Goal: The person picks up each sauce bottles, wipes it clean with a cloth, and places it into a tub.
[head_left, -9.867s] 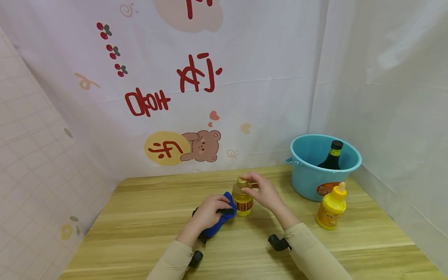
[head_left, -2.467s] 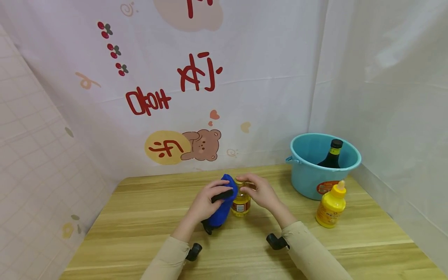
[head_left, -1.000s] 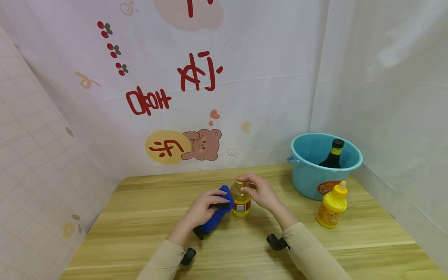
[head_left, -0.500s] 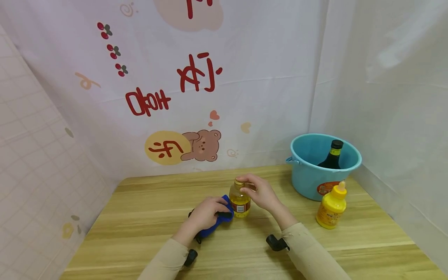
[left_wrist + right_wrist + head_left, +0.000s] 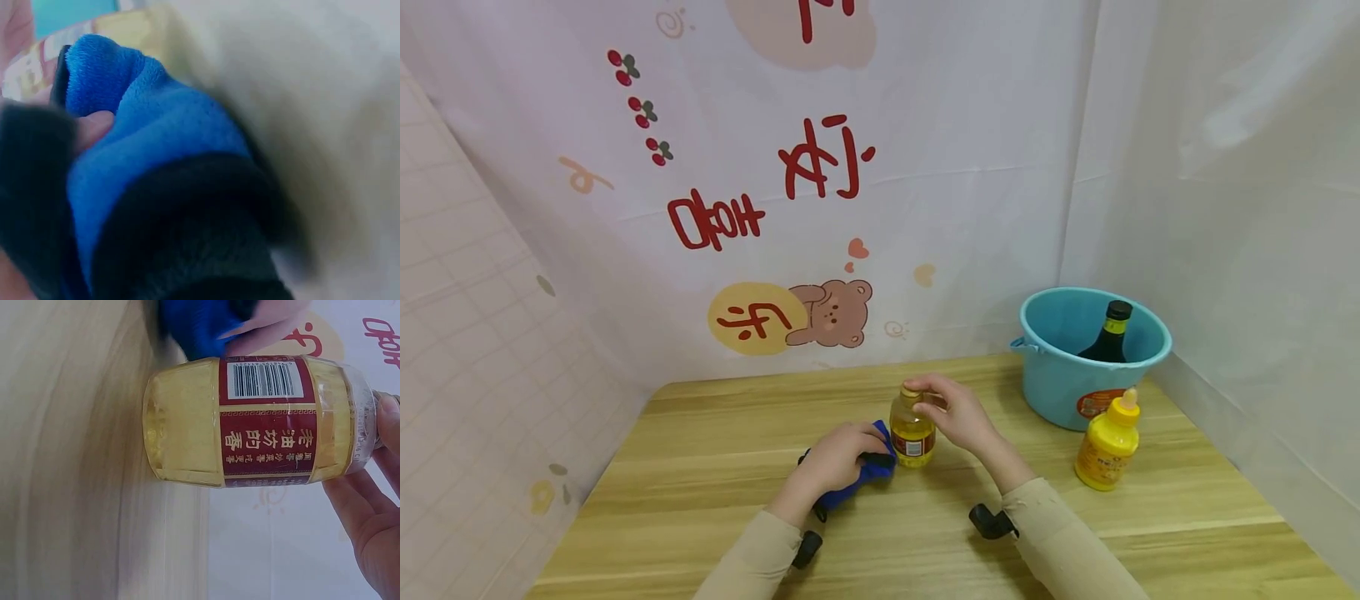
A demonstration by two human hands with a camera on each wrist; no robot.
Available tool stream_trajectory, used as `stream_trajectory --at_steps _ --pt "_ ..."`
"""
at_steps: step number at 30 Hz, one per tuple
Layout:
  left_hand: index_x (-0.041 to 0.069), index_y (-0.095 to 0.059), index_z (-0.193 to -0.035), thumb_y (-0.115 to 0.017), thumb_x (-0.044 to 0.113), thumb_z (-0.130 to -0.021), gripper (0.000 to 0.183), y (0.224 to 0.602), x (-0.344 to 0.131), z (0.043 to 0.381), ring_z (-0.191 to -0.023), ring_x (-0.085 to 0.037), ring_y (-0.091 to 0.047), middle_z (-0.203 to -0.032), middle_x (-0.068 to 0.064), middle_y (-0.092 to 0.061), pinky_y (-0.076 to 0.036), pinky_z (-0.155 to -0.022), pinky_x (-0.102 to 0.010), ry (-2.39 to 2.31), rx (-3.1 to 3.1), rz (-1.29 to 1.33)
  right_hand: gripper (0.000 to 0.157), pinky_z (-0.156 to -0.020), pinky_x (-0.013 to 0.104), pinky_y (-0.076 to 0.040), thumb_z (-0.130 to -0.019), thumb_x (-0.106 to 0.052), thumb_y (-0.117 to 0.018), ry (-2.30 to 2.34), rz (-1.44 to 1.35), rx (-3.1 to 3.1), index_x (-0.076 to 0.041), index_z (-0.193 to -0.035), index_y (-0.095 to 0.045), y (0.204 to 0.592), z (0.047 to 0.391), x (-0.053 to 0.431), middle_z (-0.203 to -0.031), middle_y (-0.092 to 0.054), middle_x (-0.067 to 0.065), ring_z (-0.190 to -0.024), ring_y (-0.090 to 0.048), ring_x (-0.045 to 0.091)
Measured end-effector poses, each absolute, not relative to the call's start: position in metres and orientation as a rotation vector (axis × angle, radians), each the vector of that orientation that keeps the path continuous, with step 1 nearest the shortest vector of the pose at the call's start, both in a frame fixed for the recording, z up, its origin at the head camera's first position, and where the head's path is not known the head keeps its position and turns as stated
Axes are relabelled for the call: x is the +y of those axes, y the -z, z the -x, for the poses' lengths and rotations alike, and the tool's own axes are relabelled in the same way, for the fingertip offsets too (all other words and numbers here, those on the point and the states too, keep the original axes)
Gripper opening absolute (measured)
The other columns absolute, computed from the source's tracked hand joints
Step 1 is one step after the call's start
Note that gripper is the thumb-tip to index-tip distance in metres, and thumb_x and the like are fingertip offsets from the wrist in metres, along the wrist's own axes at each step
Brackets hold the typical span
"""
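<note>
My left hand [image 5: 837, 458] grips a blue cloth [image 5: 878, 470] with black edging, low on the left side of an oil bottle [image 5: 913, 435]. In the left wrist view the fuzzy cloth [image 5: 162, 128] is bunched, with a fingertip showing over it. Clear with yellow oil inside, the bottle [image 5: 269, 434] wears a dark red label with a barcode. It stands upright on the table. Fingers and thumb of my right hand [image 5: 957, 410] pinch the bottle at its cap and neck. Whether the cloth touches the glass is hard to tell.
At the right rear is a light blue bucket [image 5: 1060, 392] with a dark, black-capped bottle [image 5: 1108, 342] inside. A yellow squeeze bottle [image 5: 1107, 450] stands before it. The wooden table [image 5: 715, 450] meets a printed white curtain [image 5: 970, 250] at the back.
The left hand with the cloth rose to the bottle's neck 2.5 s ago and has since come down its side. Since the oldest frame the bottle has turned, its barcode now facing front.
</note>
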State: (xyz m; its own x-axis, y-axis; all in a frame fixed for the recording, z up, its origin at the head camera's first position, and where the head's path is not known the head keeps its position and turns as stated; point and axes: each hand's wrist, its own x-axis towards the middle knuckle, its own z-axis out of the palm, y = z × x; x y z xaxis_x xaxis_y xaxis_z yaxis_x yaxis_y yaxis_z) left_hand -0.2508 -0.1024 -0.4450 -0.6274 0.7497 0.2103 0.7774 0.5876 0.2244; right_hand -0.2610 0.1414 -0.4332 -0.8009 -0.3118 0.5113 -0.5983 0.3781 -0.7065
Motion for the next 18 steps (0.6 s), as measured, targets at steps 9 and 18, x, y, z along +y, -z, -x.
stream_trajectory --at_steps 9,18 --pt "0.008 -0.076 -0.110 -0.061 -0.017 -0.085 0.038 0.396 -0.116 0.255 -0.118 -0.033 -0.059 -0.124 -0.011 -0.066 -0.048 -0.100 -0.048 0.747 -2.481 1.198 0.030 -0.093 0.042 -0.053 -0.091 0.000 -0.068 -1.392 -0.800 -2.354 -0.009 -0.119 -0.067 0.433 0.261 0.141 -0.122 -0.066 0.008 -0.115 -0.062 0.029" --pt "0.011 -0.076 -0.113 -0.064 -0.010 -0.087 0.035 0.377 -0.101 0.255 -0.121 -0.031 -0.057 -0.128 -0.008 -0.064 -0.047 -0.102 -0.046 0.689 -2.442 1.188 0.029 -0.092 0.041 -0.054 -0.091 0.000 -0.067 -1.371 -0.810 -2.352 -0.010 -0.119 -0.067 0.435 0.263 0.142 -0.120 -0.067 0.006 -0.114 -0.063 0.027"
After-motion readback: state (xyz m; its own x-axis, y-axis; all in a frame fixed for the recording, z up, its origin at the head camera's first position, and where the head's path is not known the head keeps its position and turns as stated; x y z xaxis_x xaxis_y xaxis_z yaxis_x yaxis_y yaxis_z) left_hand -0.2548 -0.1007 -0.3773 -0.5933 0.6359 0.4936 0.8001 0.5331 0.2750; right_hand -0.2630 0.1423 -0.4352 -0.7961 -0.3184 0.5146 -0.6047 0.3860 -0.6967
